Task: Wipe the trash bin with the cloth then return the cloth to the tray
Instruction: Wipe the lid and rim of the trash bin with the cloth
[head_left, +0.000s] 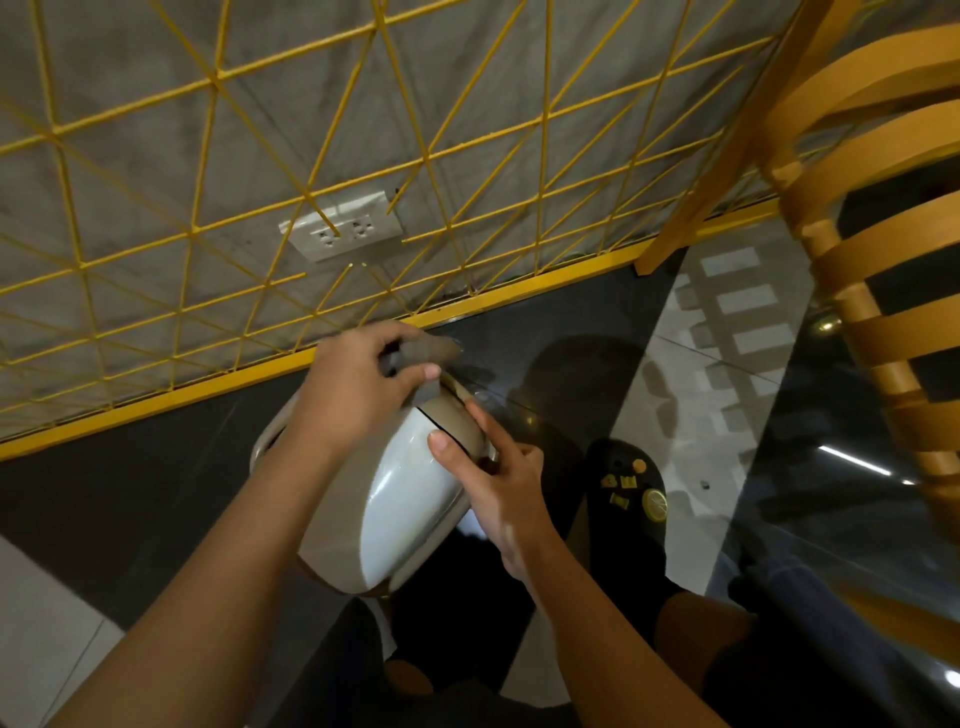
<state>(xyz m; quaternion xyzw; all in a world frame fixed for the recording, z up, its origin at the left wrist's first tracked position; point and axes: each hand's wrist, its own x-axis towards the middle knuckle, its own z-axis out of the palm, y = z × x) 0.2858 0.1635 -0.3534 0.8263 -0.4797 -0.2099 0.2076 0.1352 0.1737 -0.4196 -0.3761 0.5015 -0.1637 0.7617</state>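
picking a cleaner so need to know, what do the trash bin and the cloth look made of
The trash bin: likely hard plastic, glossy beige and white; a sharp light streak crosses its smooth white panel. The cloth: soft fabric, matte grey-brown; it bunches in folds in the grip of the left hand. Exact fibre can't be told.

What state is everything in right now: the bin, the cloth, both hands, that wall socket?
trash bin: tipped on a slant, held between both hands.
cloth: bunched up, pressed against the bin's far end.
left hand: grips the cloth.
right hand: holds the bin, thumb on its white face.
wall socket: nothing plugged in.
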